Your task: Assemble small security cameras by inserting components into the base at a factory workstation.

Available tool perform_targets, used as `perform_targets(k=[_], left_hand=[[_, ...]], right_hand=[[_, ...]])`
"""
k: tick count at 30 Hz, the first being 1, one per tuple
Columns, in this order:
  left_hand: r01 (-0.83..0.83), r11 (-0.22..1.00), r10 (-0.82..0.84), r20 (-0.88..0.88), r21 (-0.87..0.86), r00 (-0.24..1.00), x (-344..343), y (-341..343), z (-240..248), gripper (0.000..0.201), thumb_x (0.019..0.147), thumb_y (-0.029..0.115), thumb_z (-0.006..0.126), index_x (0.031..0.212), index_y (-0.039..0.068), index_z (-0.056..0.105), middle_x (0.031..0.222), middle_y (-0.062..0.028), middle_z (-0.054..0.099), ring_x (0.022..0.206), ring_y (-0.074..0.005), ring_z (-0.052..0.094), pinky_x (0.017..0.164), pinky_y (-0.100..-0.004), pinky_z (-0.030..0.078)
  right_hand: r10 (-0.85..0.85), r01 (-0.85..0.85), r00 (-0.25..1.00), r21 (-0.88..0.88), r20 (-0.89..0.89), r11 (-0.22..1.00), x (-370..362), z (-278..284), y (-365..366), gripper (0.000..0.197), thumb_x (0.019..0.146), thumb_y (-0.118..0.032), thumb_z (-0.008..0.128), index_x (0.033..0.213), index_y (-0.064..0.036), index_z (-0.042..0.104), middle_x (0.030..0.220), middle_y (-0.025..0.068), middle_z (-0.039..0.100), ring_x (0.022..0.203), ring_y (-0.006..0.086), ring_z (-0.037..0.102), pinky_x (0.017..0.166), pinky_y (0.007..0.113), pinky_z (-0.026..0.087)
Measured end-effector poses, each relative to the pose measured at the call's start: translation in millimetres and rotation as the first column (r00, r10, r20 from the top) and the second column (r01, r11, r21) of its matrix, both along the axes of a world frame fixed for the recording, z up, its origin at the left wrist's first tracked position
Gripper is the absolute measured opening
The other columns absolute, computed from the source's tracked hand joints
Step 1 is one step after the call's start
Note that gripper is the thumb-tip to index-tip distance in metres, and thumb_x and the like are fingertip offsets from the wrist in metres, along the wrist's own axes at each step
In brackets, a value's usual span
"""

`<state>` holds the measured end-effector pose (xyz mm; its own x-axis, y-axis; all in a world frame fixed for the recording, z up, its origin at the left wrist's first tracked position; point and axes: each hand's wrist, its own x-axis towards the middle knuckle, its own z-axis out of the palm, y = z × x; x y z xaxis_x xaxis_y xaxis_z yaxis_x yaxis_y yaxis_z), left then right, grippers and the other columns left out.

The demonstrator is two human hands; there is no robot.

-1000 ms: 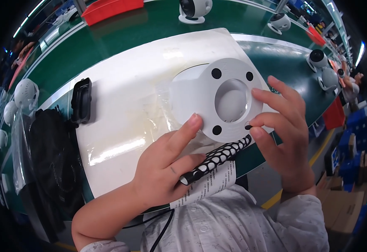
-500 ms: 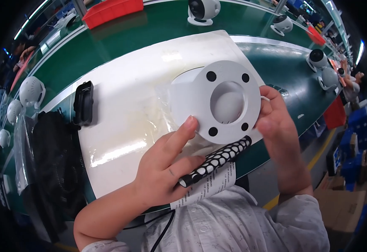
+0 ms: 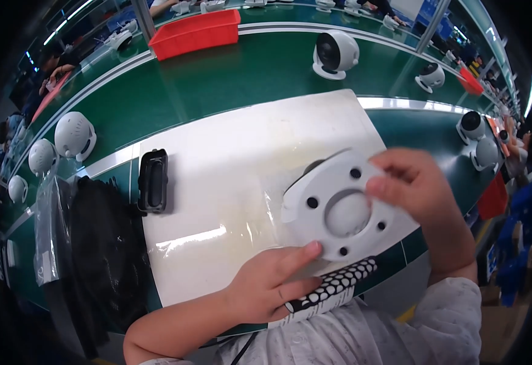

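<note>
Left hand (image 3: 267, 281) gripped the dotted sheet (image 3: 342, 281); right hand (image 3: 413, 184) half-curled at camera base (image 3: 333, 184), grip unclear. Looked like pad (image 3: 312, 202) checking; next called for steady base.

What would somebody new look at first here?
Probably the white plastic device with four round black pads, tilted between the left hand and right hand. Next, the black-and-white spotted roll below the device, and the bright red plastic bin toward the upper left.

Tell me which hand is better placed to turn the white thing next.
Probably the right hand: it is over the upper right of the white device. The left hand is busier: it holds the dotted roll, with one finger at the device's lower edge.
</note>
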<state>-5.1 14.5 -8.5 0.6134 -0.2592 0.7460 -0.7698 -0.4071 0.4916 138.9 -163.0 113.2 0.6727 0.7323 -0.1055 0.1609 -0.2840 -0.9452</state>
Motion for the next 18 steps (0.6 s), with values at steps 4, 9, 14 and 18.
perform_targets(k=[4,9,14,18], left_hand=[[0.039,0.999,-0.037,-0.053,0.037,0.998,3,6,-3,0.037,0.061,0.003,0.057,0.099,0.003,0.057,0.134,-0.0188,0.032,0.096,-0.0352,0.053,0.073,-0.0397,0.047],[0.053,0.999,-0.052,-0.166,0.001,0.985,6,4,4,0.034,0.064,0.003,0.061,0.098,0.003,0.057,0.133,-0.0187,0.034,0.095,-0.0324,0.054,0.075,-0.0377,0.047],[0.042,0.999,-0.035,-0.232,0.023,0.972,4,4,4,0.032,0.066,0.005,0.061,0.098,0.004,0.058,0.132,-0.0174,0.036,0.098,-0.0322,0.053,0.077,-0.0367,0.047],[0.043,0.997,-0.022,-0.278,0.067,0.960,4,7,4,0.031,0.067,0.007,0.061,0.098,0.006,0.059,0.132,-0.0167,0.036,0.100,-0.0319,0.052,0.078,-0.0368,0.047]], right_hand=[[-0.086,0.058,0.982,0.164,0.167,0.985,51,5,29,0.020,0.082,-0.018,0.059,0.089,0.0009,0.060,0.073,-0.0027,0.057,0.066,0.0031,0.048,0.057,0.017,0.037],[-0.195,0.153,0.184,0.168,0.963,0.974,152,-77,118,0.014,0.079,-0.016,0.058,0.089,-0.0085,0.063,0.077,0.0055,0.059,0.071,0.0173,0.057,0.060,0.028,0.044],[0.012,0.172,-0.161,0.016,0.987,0.985,200,-130,156,0.010,0.075,-0.012,0.057,0.081,-0.0080,0.063,0.073,0.0057,0.056,0.073,0.0225,0.056,0.063,0.031,0.046],[0.309,0.353,0.253,-0.384,0.917,0.853,186,-137,163,0.014,0.080,-0.017,0.053,0.084,-0.0067,0.062,0.081,0.0080,0.059,0.081,0.0242,0.058,0.069,0.034,0.047]])
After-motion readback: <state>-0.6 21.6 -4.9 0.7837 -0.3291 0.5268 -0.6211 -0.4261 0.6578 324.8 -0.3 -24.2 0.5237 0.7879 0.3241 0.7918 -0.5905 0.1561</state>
